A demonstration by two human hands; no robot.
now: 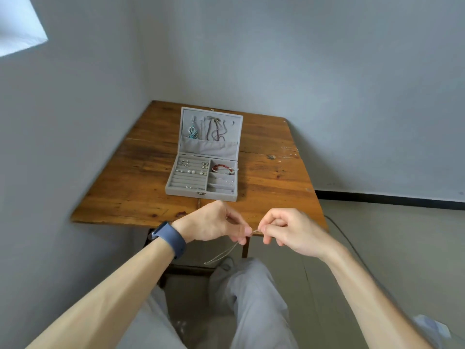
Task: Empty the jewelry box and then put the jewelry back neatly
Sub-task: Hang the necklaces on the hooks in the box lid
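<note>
A thin silvery chain point(221, 256) was pinched between the fingertips of the left hand point(214, 222) and the right hand point(289, 230), its loop hanging slack before the near edge of the worn wooden surface point(125, 185). It was judged light, limp, tangle-prone and easily snapped, best taken near its ends. The grey, soft-lined jewelry box point(186, 192) stood open on the surface, a red bracelet point(222, 169) seated inside.

Two hands point(214, 222) point(292, 230), one jewelry box point(201, 194), one chain point(221, 256), one table point(141, 172).
</note>
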